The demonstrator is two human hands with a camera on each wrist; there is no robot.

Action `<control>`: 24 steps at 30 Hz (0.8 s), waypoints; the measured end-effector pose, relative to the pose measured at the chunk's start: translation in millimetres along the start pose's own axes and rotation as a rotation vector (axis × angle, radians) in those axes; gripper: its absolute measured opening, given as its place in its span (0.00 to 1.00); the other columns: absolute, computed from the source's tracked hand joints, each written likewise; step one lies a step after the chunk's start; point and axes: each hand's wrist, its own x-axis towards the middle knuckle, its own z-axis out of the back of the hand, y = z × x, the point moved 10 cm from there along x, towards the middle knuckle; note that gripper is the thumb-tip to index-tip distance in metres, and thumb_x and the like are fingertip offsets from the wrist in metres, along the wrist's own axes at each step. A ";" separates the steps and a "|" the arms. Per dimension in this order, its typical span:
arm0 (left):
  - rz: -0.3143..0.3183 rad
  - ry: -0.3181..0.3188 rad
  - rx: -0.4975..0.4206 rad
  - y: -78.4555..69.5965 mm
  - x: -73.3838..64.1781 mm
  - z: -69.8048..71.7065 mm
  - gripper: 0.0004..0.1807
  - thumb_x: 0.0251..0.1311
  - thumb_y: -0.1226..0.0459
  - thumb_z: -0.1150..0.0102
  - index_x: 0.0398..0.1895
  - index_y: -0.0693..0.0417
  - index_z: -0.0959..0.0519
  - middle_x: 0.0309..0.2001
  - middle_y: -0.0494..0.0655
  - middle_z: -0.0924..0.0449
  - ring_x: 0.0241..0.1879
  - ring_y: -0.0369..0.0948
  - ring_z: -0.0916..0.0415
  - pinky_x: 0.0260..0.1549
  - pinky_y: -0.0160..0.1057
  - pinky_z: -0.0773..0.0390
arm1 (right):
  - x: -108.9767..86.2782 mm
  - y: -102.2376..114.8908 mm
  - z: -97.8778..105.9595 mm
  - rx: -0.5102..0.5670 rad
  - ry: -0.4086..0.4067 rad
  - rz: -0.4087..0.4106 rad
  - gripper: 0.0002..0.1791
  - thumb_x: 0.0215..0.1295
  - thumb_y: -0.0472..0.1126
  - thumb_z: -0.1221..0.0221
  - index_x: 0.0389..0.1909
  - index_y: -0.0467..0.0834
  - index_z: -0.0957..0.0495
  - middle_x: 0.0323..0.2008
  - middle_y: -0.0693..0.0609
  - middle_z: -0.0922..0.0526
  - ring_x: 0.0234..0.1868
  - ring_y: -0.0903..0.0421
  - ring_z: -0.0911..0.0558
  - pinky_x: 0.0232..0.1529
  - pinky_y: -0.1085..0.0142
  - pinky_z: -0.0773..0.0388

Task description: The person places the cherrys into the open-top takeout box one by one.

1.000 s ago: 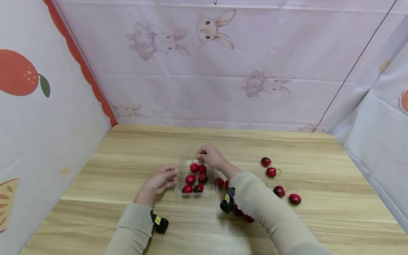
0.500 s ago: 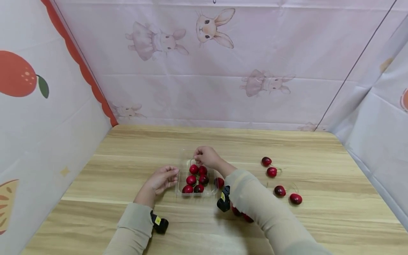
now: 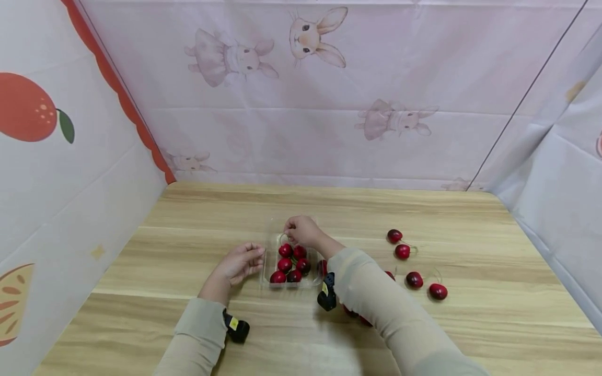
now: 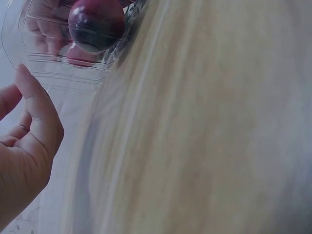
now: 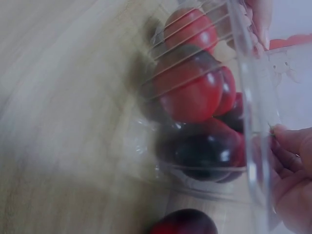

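A clear plastic box [image 3: 316,284] with several red cherries [image 3: 284,264] in it stands on the table in the head view. My left hand [image 3: 241,263] is at its left side; thumb and forefinger pinch the rim, as the left wrist view shows. From the far side my right hand [image 3: 303,231] reaches over the box, pinching the thin stem of a cherry [image 3: 285,250] that sits inside at the back. In the right wrist view the thumb [image 5: 287,139] presses by a stem tip, while dark red cherries [image 5: 190,92] show through the box wall.
To the right, a pair of cherries [image 3: 402,251] joined at the stems lies on the wooden table [image 3: 164,250]. Other cherries [image 3: 438,291] lie nearer, and several are partly hidden under my right forearm [image 3: 376,292]. A printed cloth [image 3: 291,141] hangs behind the table.
My right hand and forearm have shifted slightly left, uncovering part of a cherry beside the sleeve. The cherries in the box have moved a little. My left hand stays at the rim.
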 end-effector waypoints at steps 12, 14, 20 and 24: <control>0.007 -0.002 0.001 -1.5 -0.6 -0.1 0.02 0.60 0.69 0.55 0.34 0.59 0.34 0.25 0.45 0.31 0.25 0.36 0.31 0.29 0.31 0.26 | 4.9 3.0 -1.7 -0.135 -0.006 0.027 0.08 0.62 0.31 0.53 0.32 0.31 0.27 0.20 0.43 0.26 0.16 0.59 0.32 0.19 0.71 0.32; 0.004 0.004 -0.003 -2.0 -1.0 -0.7 0.02 0.60 0.68 0.55 0.34 0.59 0.34 0.25 0.45 0.31 0.25 0.35 0.31 0.29 0.31 0.26 | 5.3 4.0 1.3 -0.174 -0.025 0.037 0.08 0.62 0.32 0.52 0.33 0.32 0.26 0.19 0.44 0.25 0.16 0.59 0.31 0.19 0.72 0.32; 0.008 -0.003 -0.012 -1.3 -1.3 0.2 0.02 0.59 0.69 0.54 0.34 0.59 0.34 0.25 0.45 0.31 0.25 0.36 0.31 0.29 0.31 0.26 | 3.7 2.1 6.9 -0.134 -0.035 0.012 0.08 0.62 0.33 0.52 0.34 0.33 0.26 0.21 0.45 0.26 0.15 0.59 0.32 0.15 0.72 0.33; 0.004 -0.002 -0.015 -0.9 -1.4 -0.2 0.02 0.59 0.69 0.54 0.34 0.59 0.33 0.25 0.45 0.31 0.25 0.35 0.31 0.29 0.31 0.26 | 1.6 3.4 12.4 -0.117 -0.055 0.013 0.09 0.63 0.33 0.53 0.33 0.33 0.26 0.23 0.44 0.25 0.20 0.56 0.28 0.18 0.71 0.31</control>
